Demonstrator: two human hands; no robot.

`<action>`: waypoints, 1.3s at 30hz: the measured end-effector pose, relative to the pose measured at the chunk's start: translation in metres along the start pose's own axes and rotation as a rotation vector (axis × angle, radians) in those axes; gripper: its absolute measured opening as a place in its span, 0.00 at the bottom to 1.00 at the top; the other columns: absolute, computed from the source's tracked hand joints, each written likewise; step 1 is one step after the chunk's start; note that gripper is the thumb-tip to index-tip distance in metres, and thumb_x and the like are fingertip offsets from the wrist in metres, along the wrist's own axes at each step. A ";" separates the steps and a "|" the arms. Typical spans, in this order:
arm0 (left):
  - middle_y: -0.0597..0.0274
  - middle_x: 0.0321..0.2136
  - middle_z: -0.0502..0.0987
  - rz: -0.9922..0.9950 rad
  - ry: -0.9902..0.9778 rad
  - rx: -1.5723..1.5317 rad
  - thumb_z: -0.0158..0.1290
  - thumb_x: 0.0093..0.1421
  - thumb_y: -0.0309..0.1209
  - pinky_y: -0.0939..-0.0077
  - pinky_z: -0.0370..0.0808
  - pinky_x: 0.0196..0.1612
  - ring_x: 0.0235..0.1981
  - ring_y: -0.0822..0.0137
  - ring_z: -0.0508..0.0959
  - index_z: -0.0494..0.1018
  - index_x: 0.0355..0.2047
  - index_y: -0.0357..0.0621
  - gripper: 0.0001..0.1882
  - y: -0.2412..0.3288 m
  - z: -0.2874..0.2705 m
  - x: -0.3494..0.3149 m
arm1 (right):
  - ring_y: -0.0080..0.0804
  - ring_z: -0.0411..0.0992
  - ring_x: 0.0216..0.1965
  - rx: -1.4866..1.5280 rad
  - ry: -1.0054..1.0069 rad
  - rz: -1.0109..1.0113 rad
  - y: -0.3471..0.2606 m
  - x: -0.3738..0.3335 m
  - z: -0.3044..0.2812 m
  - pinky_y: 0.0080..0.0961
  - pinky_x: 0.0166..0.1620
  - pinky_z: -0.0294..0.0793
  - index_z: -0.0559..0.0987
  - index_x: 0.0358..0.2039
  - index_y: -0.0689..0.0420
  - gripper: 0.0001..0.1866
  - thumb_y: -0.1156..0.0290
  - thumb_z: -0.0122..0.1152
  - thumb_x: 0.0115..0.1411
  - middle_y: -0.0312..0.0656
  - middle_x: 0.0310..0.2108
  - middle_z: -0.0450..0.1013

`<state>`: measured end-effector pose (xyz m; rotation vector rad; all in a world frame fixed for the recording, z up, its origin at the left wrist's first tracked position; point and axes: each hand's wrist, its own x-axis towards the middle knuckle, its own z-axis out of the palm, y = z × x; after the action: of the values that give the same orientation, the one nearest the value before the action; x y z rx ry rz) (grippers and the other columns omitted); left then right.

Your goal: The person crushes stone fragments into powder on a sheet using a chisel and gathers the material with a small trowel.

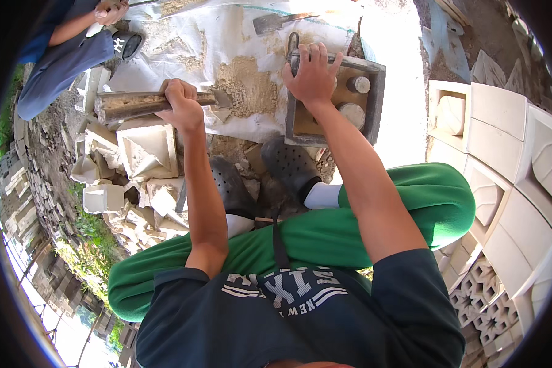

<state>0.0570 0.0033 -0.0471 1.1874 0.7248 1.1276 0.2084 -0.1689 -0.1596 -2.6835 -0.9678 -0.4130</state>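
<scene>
The left hand (pixel 181 105) has a closed grip around a mortar-caked metal trowel (pixel 142 103), held level over broken white castings (pixel 146 150). The right hand (pixel 313 72) rests fingers spread (clasping nothing) on the rim of the grey square mould (pixel 374 92), beside a sand pile (pixel 246 86) on the white sheet (pixel 227 30).

outdoor block-casting yard: stacked white cast blocks (pixel 509 178), sand pile (pixel 245 86), metal mould (pixel 337 98).

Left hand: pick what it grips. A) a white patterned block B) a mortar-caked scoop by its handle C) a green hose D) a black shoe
B: the left hand is closed in a grip around the handle of the mortar-caked scoop, while the right hand rests on the metal mould.
</scene>
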 end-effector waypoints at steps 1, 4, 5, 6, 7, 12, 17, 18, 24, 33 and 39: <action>0.71 0.10 0.52 -0.005 -0.005 -0.042 0.40 0.51 0.18 0.82 0.47 0.15 0.11 0.79 0.51 0.48 0.11 0.48 0.17 0.012 0.005 0.000 | 0.44 0.58 0.59 -0.017 0.020 -0.007 0.000 -0.003 -0.002 0.67 0.59 0.42 0.72 0.50 0.56 0.29 0.49 0.48 0.54 0.48 0.47 0.68; 0.72 0.10 0.52 -0.008 -0.002 -0.107 0.40 0.52 0.19 0.82 0.47 0.15 0.11 0.79 0.50 0.48 0.12 0.49 0.18 0.010 0.004 0.004 | 0.40 0.57 0.60 -0.032 -0.039 0.021 -0.003 0.000 -0.007 0.64 0.61 0.41 0.71 0.51 0.54 0.28 0.49 0.51 0.53 0.44 0.50 0.66; 0.72 0.10 0.52 -0.012 -0.014 -0.095 0.40 0.52 0.19 0.81 0.47 0.15 0.11 0.80 0.50 0.48 0.12 0.49 0.17 -0.008 -0.001 0.004 | 0.40 0.57 0.60 -0.025 -0.037 0.015 -0.005 0.002 -0.008 0.64 0.61 0.41 0.71 0.51 0.54 0.28 0.49 0.51 0.53 0.44 0.50 0.66; 0.73 0.10 0.52 -0.019 -0.024 -0.079 0.41 0.53 0.19 0.81 0.46 0.15 0.11 0.80 0.50 0.49 0.13 0.49 0.17 -0.024 -0.008 0.004 | 0.40 0.57 0.60 -0.009 -0.056 0.015 -0.009 0.000 -0.009 0.64 0.61 0.42 0.71 0.51 0.54 0.29 0.50 0.51 0.53 0.44 0.50 0.66; 0.73 0.11 0.52 0.011 -0.004 -0.102 0.41 0.53 0.20 0.82 0.46 0.15 0.11 0.81 0.50 0.50 0.15 0.48 0.16 -0.039 -0.010 0.005 | 0.40 0.57 0.60 0.001 -0.066 0.018 -0.010 0.002 -0.009 0.64 0.60 0.42 0.71 0.51 0.54 0.29 0.50 0.51 0.53 0.44 0.50 0.66; 0.72 0.10 0.50 -0.008 0.029 0.099 0.40 0.53 0.23 0.80 0.47 0.14 0.11 0.78 0.49 0.48 0.11 0.49 0.17 -0.001 0.009 0.008 | 0.40 0.56 0.60 -0.006 -0.053 0.028 0.001 0.006 -0.003 0.64 0.61 0.41 0.71 0.51 0.54 0.29 0.50 0.51 0.54 0.45 0.51 0.66; 0.72 0.10 0.52 0.045 -0.064 -0.049 0.41 0.54 0.23 0.79 0.48 0.15 0.11 0.79 0.51 0.50 0.12 0.50 0.17 0.025 0.006 0.009 | 0.43 0.57 0.60 0.006 0.005 0.010 0.000 0.002 -0.011 0.66 0.59 0.43 0.73 0.48 0.56 0.28 0.50 0.49 0.53 0.47 0.49 0.67; 0.72 0.10 0.52 0.054 -0.057 -0.051 0.41 0.54 0.23 0.79 0.48 0.15 0.11 0.79 0.51 0.50 0.12 0.50 0.17 0.005 0.003 0.007 | 0.43 0.56 0.60 0.011 -0.029 0.019 -0.001 0.002 -0.011 0.65 0.60 0.42 0.73 0.49 0.56 0.28 0.50 0.49 0.54 0.47 0.50 0.66; 0.72 0.11 0.58 -0.102 0.012 0.028 0.45 0.54 0.22 0.81 0.50 0.15 0.12 0.81 0.55 0.55 0.13 0.46 0.16 -0.041 0.002 0.023 | 0.43 0.55 0.61 0.034 -0.086 0.016 -0.006 0.000 -0.009 0.65 0.62 0.38 0.70 0.52 0.56 0.30 0.50 0.47 0.55 0.47 0.53 0.65; 0.67 0.16 0.72 -0.139 -0.583 0.735 0.54 0.57 0.44 0.77 0.68 0.26 0.19 0.76 0.70 0.67 0.19 0.42 0.19 -0.029 -0.001 0.054 | 0.45 0.53 0.62 0.187 -0.091 0.089 -0.021 0.013 -0.004 0.66 0.60 0.38 0.71 0.51 0.55 0.28 0.48 0.47 0.59 0.46 0.54 0.65; 0.54 0.41 0.76 -0.016 -1.158 1.023 0.54 0.56 0.49 0.67 0.72 0.46 0.42 0.60 0.77 0.68 0.48 0.43 0.27 0.012 -0.020 0.094 | 0.41 0.59 0.59 1.409 -0.281 -0.142 -0.126 0.078 -0.073 0.34 0.60 0.55 0.66 0.54 0.61 0.32 0.46 0.51 0.61 0.50 0.55 0.64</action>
<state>0.0648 0.0983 -0.0302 2.3376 0.3328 -0.1771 0.1708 -0.0544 -0.0466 -1.3823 -0.9534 0.4979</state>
